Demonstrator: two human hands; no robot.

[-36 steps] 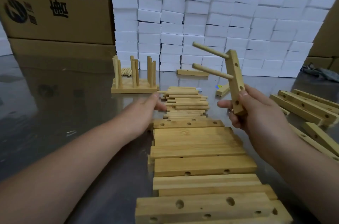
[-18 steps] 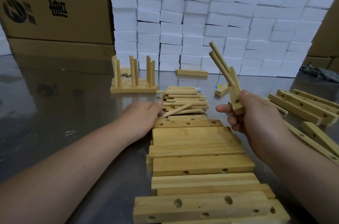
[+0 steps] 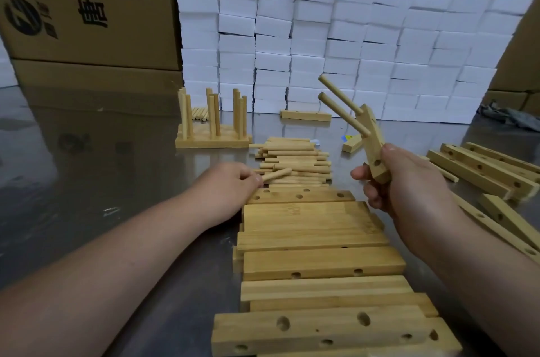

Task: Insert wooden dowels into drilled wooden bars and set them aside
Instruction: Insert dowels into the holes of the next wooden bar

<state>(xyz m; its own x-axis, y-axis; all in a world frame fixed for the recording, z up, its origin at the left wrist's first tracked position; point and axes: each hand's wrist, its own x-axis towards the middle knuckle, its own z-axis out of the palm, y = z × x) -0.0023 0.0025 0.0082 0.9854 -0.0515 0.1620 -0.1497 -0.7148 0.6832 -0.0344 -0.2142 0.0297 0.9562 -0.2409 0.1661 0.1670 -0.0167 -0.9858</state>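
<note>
Surface: we see a dark, shiny metal surface point(image 3: 87, 175) that mirrors the boxes behind it and carries all the wood.
Room: along the back we make out brown cardboard boxes point(image 3: 87, 6) printed with black characters. In front of them a wall of white blocks point(image 3: 350, 49) is stacked up from the surface.
Left hand: the left hand point(image 3: 230, 182) lies low at the near left edge of the pile, and its fingers pinch one dowel point(image 3: 277, 175) by the end. The free end of that dowel lies tilted over the pile.
Pile: we see loose dowels point(image 3: 295, 158) heaped crosswise mid-surface, just beyond the row of bars.
Right hand: the right hand point(image 3: 409, 184) is clamped round the lower end of a drilled bar point(image 3: 372, 137), held tilted in the air. Two inserted dowels point(image 3: 339, 101) stick out of it toward the upper left, and an empty hole shows beside the thumb.
Row of bars: a row of bars point(image 3: 315, 239) lies side by side, running from the pile toward us.
Finished pieces: left of the pile we see bars with upright dowels point(image 3: 211, 134) standing together.
Right side: more drilled bars, the right group point(image 3: 482, 166), lie loosely side by side.
Far edge: a single bar point(image 3: 305, 116) lies at the foot of the white blocks, and a grey cloth point(image 3: 508, 118) is crumpled at the far right.
</note>
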